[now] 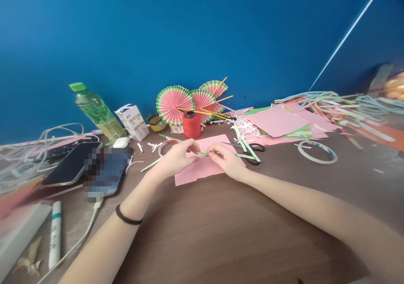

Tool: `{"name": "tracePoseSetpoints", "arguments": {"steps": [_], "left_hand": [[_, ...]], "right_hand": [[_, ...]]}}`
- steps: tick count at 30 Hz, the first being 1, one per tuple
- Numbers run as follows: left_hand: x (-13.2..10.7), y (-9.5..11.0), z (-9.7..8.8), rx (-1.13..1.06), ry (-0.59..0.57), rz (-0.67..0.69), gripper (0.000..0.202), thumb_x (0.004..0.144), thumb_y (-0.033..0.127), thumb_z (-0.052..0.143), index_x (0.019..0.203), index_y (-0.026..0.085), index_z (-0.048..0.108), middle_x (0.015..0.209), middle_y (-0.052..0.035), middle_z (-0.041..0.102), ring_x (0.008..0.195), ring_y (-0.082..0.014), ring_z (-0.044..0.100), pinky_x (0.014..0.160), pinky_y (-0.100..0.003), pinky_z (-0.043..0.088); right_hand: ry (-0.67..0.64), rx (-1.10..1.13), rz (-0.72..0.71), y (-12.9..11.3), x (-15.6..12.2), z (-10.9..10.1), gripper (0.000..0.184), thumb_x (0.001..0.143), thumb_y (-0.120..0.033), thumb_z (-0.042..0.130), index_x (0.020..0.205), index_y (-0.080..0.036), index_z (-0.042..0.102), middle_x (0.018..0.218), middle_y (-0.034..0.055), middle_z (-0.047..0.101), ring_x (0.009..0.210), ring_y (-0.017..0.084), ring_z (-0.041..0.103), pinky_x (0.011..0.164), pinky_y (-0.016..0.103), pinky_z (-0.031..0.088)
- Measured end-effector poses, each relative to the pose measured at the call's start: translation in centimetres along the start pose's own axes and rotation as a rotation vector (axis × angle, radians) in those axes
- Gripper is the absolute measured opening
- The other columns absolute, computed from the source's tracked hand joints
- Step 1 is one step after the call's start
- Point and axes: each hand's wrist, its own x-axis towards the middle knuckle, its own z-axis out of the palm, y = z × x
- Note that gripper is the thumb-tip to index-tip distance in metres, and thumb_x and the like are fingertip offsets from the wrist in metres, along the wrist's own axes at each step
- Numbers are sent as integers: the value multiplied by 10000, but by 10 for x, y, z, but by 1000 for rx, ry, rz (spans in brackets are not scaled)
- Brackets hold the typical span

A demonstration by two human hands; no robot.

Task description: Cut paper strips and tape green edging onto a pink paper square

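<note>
Over a pink paper sheet [202, 172], both hands meet at a narrow green paper strip [202, 153]. My left hand [178, 157] has its thumb and curled fingers around the strip's left end. The fingertips of my right hand [229, 161] pinch the strip farther right, and a green-and-white length extends past that hand. Just beyond the right hand lie scissors [258, 147] with black handles, partly covered by paper strips. A tape ring [162, 148] lies behind the left hand. Behind the pink sheet stands a red thread spool [191, 125].
Pleated pink-and-green paper fans [175, 105] lean at the blue wall. To the left are a green-capped bottle [97, 111], a small carton [132, 122], a phone [109, 172] and a marker [55, 235]. Pink sheets [277, 122], paper strips and a white ring [317, 152] lie right.
</note>
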Motion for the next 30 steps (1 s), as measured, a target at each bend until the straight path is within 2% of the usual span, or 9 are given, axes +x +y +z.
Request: {"name": "tracePoseSetpoints", "arguments": {"steps": [8,23,30], "left_hand": [[0,0,-1,-44,22,53,55,720,205,512,767,202,483,811,12,581,808,-138,562,790,-295,445],[0,-1,-1,42,84,-51,79,723,263,535,739,196,573,818,-12,653,818,-167,588,767,-299,448],[1,2,-1,-26,107,-58,64,728,226,511,730,194,566,792,-7,640,806,-161,585,788,-302,443]], "right_hand": [[7,4,21,2,0,0,96,809,-152,447,744,-189,506,814,24,546,811,151,508,716,283,400],[16,2,28,2,0,1,95,812,-164,452,759,-191,527,818,22,557,809,150,515,705,283,409],[13,-1,29,3,0,1,91,816,-170,459,774,-190,537,824,23,555,811,148,517,707,283,414]]}}
